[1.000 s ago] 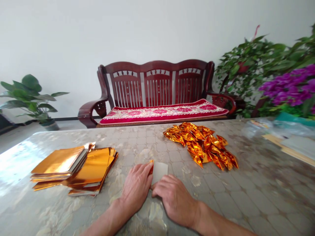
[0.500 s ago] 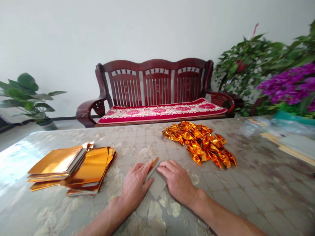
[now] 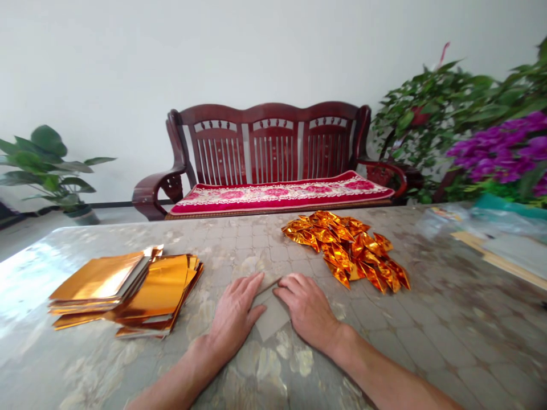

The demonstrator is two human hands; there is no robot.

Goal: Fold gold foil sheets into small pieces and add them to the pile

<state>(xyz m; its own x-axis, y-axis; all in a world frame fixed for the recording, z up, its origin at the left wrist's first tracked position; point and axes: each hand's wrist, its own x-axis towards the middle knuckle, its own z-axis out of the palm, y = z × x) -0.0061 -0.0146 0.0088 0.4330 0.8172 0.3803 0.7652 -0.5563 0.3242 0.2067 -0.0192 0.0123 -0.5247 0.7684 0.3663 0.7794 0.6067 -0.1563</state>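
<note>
A small sheet of foil paper (image 3: pixel 272 316) lies on the table with its grey back up and one corner toward me. Along its far side runs a narrow folded strip. My left hand (image 3: pixel 238 310) grips the left edge, its thumb over the paper and its fingers at the strip's left end. At the strip's other end, my right hand (image 3: pixel 305 306) has its fingers bent and closed on the paper; the exact grip of the fingertips is hidden. Both hands rest low, close to the tabletop.
Gold foil sheets (image 3: pixel 149 293) lie stacked on the left of the table (image 3: pixel 205 364). Several folded gold foil pieces (image 3: pixel 342 245) are heaped at the right. Plastic bags and flat boards (image 3: pixel 508 250) lie at the far right. Beyond stands a wooden bench (image 3: pixel 273 154) between plants.
The strip on the paper's far side, raised with its orange face partly showing before, now lies lower and flatter. Both hands have shifted only slightly.
</note>
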